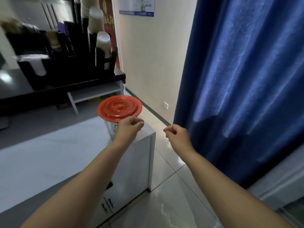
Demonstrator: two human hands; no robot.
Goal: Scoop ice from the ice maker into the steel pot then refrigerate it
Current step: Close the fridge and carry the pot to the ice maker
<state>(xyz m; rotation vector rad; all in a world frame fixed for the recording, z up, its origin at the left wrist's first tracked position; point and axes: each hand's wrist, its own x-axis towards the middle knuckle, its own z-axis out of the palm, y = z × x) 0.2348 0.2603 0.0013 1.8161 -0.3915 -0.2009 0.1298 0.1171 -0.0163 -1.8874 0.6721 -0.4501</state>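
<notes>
Stock is standing at one steel pot [109, 129], one red lid [119, 108], one left grip [130, 126], one right grip [176, 134], one blue curtain [246, 79], one black organiser [65, 71], one wall socket [166, 105], one poster [136, 5].

Drinks shop, paper cup stacks [94, 18], counter [49, 89]

Shiny round steel pot [109, 131]: upright on the flat top of a grey box-shaped metal cabinet [49, 153], close to its far right corner and just in from the right edge. Only a strip of the reflective wall shows, since the left hand [130, 126] hides the right side.

Round red lid [119, 107]: closed on the pot, seated roughly level. It has a glossy surface with concentric ridges and a small raised centre. Its rim overhangs the pot wall all round.
</notes>
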